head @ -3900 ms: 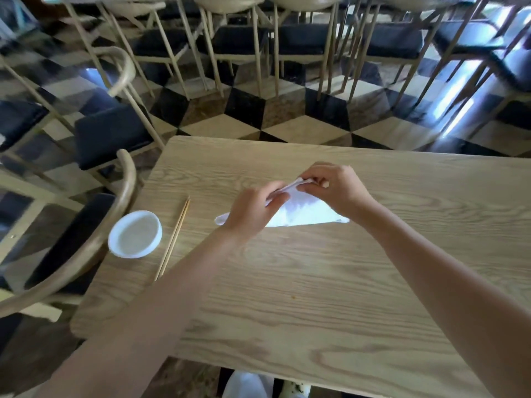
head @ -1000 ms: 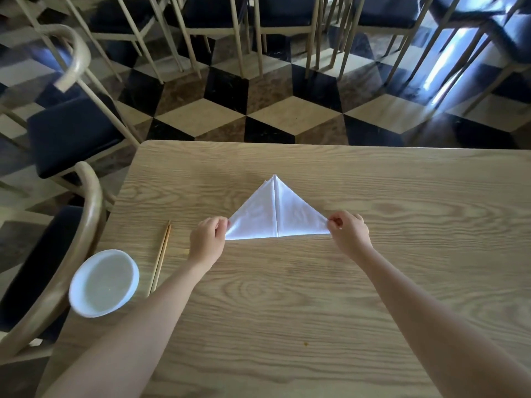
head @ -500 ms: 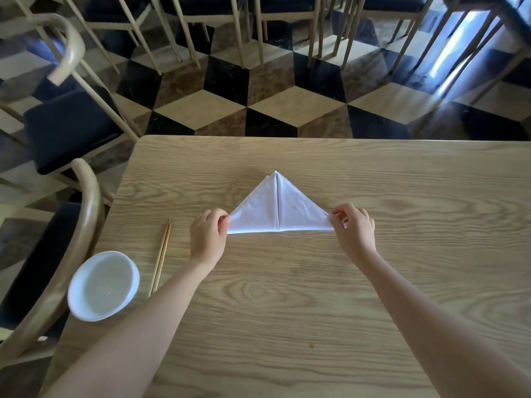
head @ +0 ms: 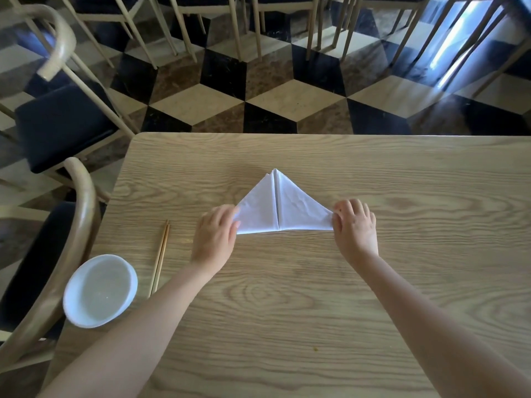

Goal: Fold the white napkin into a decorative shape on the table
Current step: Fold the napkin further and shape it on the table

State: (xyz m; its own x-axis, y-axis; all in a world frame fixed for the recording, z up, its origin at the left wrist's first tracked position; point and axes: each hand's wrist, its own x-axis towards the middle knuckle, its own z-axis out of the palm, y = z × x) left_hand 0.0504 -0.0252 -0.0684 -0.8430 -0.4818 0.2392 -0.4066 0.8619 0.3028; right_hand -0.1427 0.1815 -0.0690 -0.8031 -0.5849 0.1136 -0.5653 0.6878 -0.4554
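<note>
The white napkin (head: pixel 283 209) lies flat on the wooden table (head: pixel 316 297) as a triangle, its tip pointing away from me and a crease down its middle. My left hand (head: pixel 215 234) pinches the napkin's left corner between thumb and fingers. My right hand (head: pixel 355 225) rests on the right corner with its fingertips gripping the cloth. Both corners are partly hidden under my fingers.
A pair of wooden chopsticks (head: pixel 160 258) lies left of my left hand. A white bowl (head: pixel 99 290) sits at the table's left edge. A curved-back wooden chair (head: pixel 57 254) stands close on the left. More chairs stand on the checkered floor beyond the table.
Earlier both hands were folding the napkin's top; now it lies flat as a triangle and each hand has gone to a bottom corner. In the last second little has moved.
</note>
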